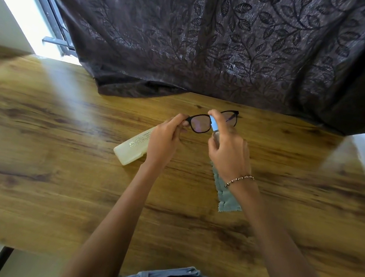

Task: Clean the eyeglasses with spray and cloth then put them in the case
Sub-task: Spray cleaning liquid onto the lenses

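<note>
I see the glasses (213, 120) held up above the far middle of the table (55, 141), between the two hands. Left hand (164, 142) pinches the left end of the black frame, fingers closed on it. Right hand (228, 153) is wrapped around a small spray bottle (213, 125) with a light blue top, one finger curled over that top; the top sits just in front of the bridge, touching or nearly so, I cannot tell which. A beaded bracelet (240, 179) circles the right wrist.

Case (132, 148): pale, translucent, long and rounded, shut, lying on the table to the left, partly hidden beneath the left hand. Cloth (225, 194): grey-green, edges pinked, flat on the table under the right wrist, which covers its far part.

Table is glossy wood grain, brown. A dark curtain (218, 35) with a leaf pattern hangs along the far edge, its hem lying on the tabletop just beyond the glasses.
</note>
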Tool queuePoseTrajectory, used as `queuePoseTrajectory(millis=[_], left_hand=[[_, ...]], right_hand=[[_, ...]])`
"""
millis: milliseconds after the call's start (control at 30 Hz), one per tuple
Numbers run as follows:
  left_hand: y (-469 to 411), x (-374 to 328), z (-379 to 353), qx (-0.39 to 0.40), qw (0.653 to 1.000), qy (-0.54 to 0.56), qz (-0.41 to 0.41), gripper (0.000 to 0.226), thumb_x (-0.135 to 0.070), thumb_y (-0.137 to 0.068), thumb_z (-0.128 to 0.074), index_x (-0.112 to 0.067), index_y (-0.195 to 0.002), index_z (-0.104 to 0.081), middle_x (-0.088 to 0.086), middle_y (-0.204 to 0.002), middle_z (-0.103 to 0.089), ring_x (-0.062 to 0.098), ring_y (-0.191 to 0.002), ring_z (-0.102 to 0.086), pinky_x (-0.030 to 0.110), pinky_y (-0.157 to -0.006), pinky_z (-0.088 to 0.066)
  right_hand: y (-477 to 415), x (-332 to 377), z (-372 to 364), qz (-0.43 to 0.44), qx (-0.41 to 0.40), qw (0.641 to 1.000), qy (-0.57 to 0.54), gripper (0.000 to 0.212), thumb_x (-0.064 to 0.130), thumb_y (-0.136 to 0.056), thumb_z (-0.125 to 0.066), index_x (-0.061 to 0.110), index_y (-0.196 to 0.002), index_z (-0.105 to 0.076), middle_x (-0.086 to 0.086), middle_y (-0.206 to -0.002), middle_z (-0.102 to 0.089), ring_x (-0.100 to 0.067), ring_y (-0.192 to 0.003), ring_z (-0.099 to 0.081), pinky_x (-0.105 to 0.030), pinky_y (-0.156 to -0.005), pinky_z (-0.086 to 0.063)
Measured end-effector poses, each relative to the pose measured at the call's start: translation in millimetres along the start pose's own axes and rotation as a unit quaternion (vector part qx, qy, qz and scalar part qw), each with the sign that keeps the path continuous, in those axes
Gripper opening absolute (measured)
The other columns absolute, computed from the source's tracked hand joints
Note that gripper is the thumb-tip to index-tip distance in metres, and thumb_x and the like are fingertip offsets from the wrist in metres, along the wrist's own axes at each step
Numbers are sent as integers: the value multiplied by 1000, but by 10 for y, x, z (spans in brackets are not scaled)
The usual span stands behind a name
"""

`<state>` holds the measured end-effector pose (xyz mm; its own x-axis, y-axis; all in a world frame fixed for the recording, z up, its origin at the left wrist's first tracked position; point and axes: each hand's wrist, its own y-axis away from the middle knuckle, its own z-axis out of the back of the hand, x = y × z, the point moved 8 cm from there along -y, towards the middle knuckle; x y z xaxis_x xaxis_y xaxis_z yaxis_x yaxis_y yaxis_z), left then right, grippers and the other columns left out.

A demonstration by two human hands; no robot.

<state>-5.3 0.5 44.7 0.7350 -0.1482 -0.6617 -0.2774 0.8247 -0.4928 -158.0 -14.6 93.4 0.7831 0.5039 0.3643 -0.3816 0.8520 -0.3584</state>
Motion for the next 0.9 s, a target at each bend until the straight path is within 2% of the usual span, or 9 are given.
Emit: queuePoseTrajectory(millis=[200,333,433,533,633,700,900], left_hand=[[3,32,-5,6,1000,-6,7,16,-11,-99,-44,-13,-102,-60,-1,-81,-68,11,-64,-59,26,-54,-42],[5,15,13,7,1000,-3,14,16,-8,-99,-46,-11,-101,-61,-6,-77,-62,4,-58,-48,15,-52,-29],[3,14,41,4,1000,4,21,16,-6,-98,-46,-10,-97,-62,-10,-75,-58,-3,-57,-45,11,-52,-28],[8,5,68,0,1000,7,26,16,-3,-97,-46,-9,-90,-59,-11,-71,-56,-2,-55,-45,14,-50,-28],[17,-9,67,1,1000,1,23,15,-3,-96,-46,-8,-93,-60,-4,-70,-60,11,-57,-50,25,-51,-34],[19,-11,62,1,1000,-4,18,15,-5,-97,-45,-9,-95,-60,-1,-71,-61,16,-58,-53,30,-52,-37],[16,3,59,5,1000,-2,22,15,-3,-97,-46,-10,-94,-59,-3,-70,-59,13,-58,-51,28,-52,-35]], right_hand=[[17,10,20,-6,-15,1000,-13,56,8,-85,-57,27,-136,-44,1,-65,-48,-16,-50,-48,-30,-48,-48],[-2,-33,53,-6,-22,999,-43,58,18,-88,-55,31,-141,-36,0,-75,-56,-14,-52,-52,-31,-47,-49],[-11,-141,117,-8,-37,998,-53,61,19,-90,-52,31,-145,-30,0,-84,-57,-11,-52,-50,-21,-46,-38],[-35,-313,142,-27,-31,998,-43,58,16,-89,-54,28,-143,-35,-1,-78,-53,-12,-54,-50,-22,-48,-40],[-50,-437,136,-49,-15,998,-31,59,11,-87,-59,25,-141,-37,-3,-72,-54,-15,-57,-53,-31,-51,-50],[-59,-487,129,-64,-5,997,-32,63,10,-86,-62,24,-141,-36,-4,-72,-56,-16,-58,-55,-29,-52,-50],[-87,-473,218,-78,-56,995,-23,60,9,-83,-60,30,-136,-42,1,-64,-52,-17,-53,-52,-30,-50,-47]])
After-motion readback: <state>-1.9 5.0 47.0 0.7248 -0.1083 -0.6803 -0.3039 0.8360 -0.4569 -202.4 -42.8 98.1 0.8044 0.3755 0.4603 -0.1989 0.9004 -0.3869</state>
